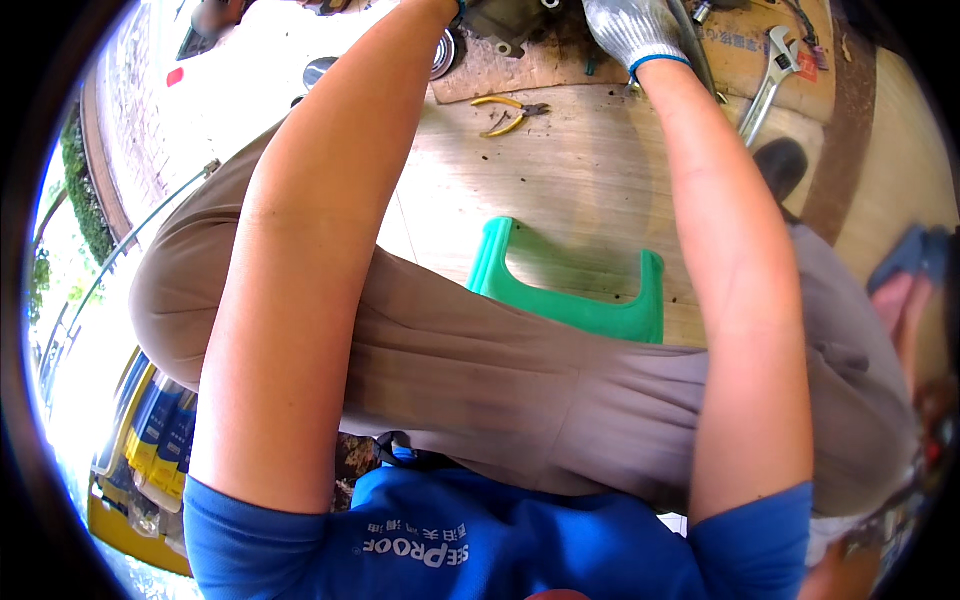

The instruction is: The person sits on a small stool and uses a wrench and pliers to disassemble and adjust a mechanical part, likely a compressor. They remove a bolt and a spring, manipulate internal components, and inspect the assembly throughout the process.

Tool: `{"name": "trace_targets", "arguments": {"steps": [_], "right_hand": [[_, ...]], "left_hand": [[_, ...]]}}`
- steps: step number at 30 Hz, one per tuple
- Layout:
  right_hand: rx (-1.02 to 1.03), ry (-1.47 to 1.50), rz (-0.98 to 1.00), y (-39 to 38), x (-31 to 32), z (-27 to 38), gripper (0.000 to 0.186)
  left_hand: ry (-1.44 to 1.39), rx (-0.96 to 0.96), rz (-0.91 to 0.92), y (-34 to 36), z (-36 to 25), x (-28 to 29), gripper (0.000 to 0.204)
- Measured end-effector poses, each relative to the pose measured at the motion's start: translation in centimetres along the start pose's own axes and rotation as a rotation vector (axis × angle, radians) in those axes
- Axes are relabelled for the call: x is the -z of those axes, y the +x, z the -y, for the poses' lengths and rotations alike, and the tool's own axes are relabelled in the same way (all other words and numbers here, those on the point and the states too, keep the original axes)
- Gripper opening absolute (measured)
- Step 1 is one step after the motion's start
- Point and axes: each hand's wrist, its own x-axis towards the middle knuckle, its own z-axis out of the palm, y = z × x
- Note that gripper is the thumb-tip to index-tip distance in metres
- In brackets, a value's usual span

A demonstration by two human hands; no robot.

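Observation:
My left arm reaches to the top edge, where only the wrist shows and the hand is out of frame beside a dark metal part (505, 25). My right hand (630, 25), in a grey-white glove with a blue cuff, is at the top right of that part; its fingers are cut off, so its grip cannot be seen. Both are over a worn cardboard sheet (560, 68). A round metal piece (443, 58) lies by my left forearm. Yellow-handled cutting pliers (512, 118) lie on the floor below the cardboard. A large adjustable wrench (767, 85) lies right of my right forearm.
My bent legs in brown trousers cross the lower view, with a green plastic stool (565, 305) beyond them on the wood-look floor (450, 180). Yellow-and-blue packages (160, 435) are at left, near a railing and greenery. Another person's leg (895, 300) shows at far right.

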Motion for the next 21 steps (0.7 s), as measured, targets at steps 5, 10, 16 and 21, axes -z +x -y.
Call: {"name": "trace_targets", "arguments": {"steps": [5,10,16,21], "right_hand": [[0.015,0.144,0.101,0.3,1.2,-0.6,0.038],[-0.075,0.252,-0.086,-0.3,0.7,-5.0,0.040],[-0.151,0.514,-0.179,4.5,-4.0,-9.5,0.030],[-0.641,1.480,0.102,7.2,-4.7,-5.4,0.021]], "left_hand": [[0.001,-0.023,-0.030,0.5,0.7,-0.3,0.047],[-0.039,-0.076,-0.061,0.2,0.9,0.3,0.048],[-0.078,-0.013,0.012,0.1,-0.2,0.9,0.052],[-0.004,-0.002,0.073,-0.2,-1.8,1.6,0.060]]}}
